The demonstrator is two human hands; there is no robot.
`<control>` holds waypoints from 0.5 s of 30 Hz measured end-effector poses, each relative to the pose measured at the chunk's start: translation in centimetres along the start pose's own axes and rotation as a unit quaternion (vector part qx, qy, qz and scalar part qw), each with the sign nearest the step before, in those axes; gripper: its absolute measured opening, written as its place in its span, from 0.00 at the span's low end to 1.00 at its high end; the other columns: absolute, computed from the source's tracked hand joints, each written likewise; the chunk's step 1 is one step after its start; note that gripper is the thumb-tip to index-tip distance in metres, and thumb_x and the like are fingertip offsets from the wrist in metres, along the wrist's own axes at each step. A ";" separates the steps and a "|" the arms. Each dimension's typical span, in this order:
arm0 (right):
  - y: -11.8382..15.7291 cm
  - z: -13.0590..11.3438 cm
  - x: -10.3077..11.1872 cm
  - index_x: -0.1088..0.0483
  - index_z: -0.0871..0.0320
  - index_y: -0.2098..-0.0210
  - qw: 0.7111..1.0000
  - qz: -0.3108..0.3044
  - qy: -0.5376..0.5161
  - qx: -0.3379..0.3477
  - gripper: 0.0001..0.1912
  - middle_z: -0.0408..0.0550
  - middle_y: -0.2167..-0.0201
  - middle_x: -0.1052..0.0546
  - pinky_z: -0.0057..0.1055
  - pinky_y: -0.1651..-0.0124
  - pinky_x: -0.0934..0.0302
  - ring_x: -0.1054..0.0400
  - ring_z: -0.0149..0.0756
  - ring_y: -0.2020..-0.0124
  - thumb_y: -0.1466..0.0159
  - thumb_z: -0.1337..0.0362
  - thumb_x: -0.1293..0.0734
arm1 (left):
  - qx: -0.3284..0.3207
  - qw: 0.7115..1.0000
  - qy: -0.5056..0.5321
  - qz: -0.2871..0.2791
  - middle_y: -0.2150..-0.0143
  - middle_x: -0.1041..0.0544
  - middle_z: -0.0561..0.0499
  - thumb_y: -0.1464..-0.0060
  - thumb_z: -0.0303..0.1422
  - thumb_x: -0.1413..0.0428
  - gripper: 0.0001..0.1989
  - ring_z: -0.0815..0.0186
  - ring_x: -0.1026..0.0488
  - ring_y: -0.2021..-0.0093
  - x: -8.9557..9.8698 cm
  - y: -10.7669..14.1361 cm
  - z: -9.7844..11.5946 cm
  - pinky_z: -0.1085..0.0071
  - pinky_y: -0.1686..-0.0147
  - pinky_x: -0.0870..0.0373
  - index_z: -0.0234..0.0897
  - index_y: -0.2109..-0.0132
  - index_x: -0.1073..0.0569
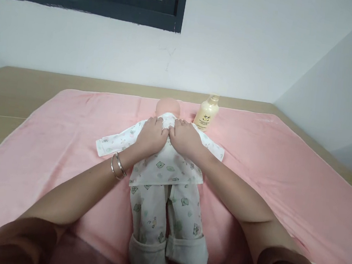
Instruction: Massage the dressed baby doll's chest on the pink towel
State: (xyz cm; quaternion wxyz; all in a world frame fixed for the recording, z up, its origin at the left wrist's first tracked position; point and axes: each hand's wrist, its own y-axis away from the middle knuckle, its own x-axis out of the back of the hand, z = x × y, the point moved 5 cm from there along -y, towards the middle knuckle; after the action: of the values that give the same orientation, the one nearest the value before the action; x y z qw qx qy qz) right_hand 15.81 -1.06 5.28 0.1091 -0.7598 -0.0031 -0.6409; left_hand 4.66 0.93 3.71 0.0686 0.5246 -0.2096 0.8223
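A baby doll (169, 106) lies stretched out on a pink blanket, its bald head at the far end and no face showing. It is dressed in a white printed top (168, 169) and matching trousers (153, 215) with cuffs turned up. My left hand (153, 135) rests flat on the upper left part of the top, fingers extended. Beside it, my right hand (185, 136) lies flat on the upper right part, the thumbs close together near the middle. Both sleeves of the top spread outward. One foot of the doll shows below the right cuff.
A pale yellow pump bottle (207, 113) stands just beyond the doll's right sleeve. The pink blanket (71, 149) covers much of a tan surface (23, 92). A white wall (238, 45) with a dark-framed window (175, 3) rises behind.
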 end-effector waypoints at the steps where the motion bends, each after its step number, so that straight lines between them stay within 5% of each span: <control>1: 0.5 -0.5 0.1 0.35 0.75 0.41 1.000 0.006 0.013 0.015 0.25 0.69 0.40 0.29 0.44 0.35 0.46 0.37 0.55 0.36 0.26 0.62 0.49 | 0.009 1.000 0.010 -0.009 0.45 0.25 0.31 0.38 0.32 0.58 0.20 0.48 0.29 0.42 0.1 -0.4 -0.4 0.51 0.40 0.35 0.25 0.47 0.28; 7: 0.6 -0.2 0.3 0.29 0.70 0.47 1.000 -0.002 -0.023 0.019 0.23 0.65 0.46 0.24 0.41 0.41 0.39 0.31 0.52 0.43 0.28 0.64 0.48 | 0.025 0.999 0.005 0.037 0.54 0.22 0.35 0.37 0.33 0.59 0.16 0.49 0.27 0.50 0.2 -0.9 -1.1 0.53 0.47 0.32 0.33 0.56 0.28; 15: -0.7 0.2 -1.3 0.41 0.79 0.35 0.999 0.019 -0.020 0.039 0.30 0.70 0.34 0.35 0.45 0.30 0.52 0.44 0.56 0.31 0.28 0.62 0.50 | 0.029 0.999 0.008 0.045 0.53 0.22 0.36 0.37 0.32 0.58 0.15 0.49 0.27 0.50 0.0 -0.9 -1.1 0.52 0.47 0.32 0.34 0.55 0.27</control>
State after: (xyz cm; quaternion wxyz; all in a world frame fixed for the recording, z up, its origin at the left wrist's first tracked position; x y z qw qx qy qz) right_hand 15.70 -0.18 4.12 0.1507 -0.7675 -0.0160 -0.6228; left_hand 4.07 2.17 3.52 0.0180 0.5100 -0.2090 0.8342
